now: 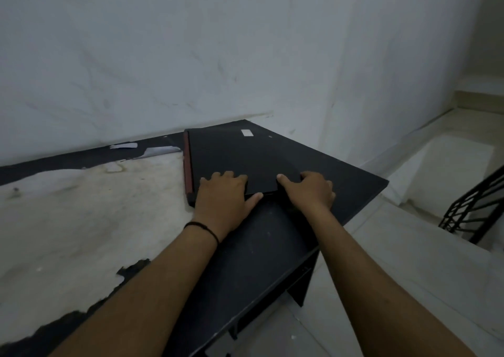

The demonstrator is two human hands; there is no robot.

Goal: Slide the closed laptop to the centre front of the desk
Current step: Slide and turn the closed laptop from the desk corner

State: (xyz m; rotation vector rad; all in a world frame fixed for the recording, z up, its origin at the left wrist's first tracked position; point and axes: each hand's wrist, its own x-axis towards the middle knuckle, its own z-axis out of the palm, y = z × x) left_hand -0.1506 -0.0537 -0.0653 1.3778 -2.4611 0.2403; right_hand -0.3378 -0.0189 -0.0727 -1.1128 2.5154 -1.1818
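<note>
The closed laptop (pixel 245 154) is black with a red strip along its left edge and a small white sticker near its far side. It lies flat at the far right corner of the desk (pixel 259 247), close to the wall. My left hand (pixel 222 194) rests on the laptop's near left part, fingers on the lid and thumb along the front edge. On the near right corner sits my right hand (pixel 308 190), its fingers curled over the laptop's side. Both hands grip the laptop.
The desk top is black with a large worn pale patch (pixel 90 206) across its left and middle. A white wall (pixel 191 56) stands right behind the desk. To the right lie a pale tiled floor, steps and a black metal railing (pixel 474 209).
</note>
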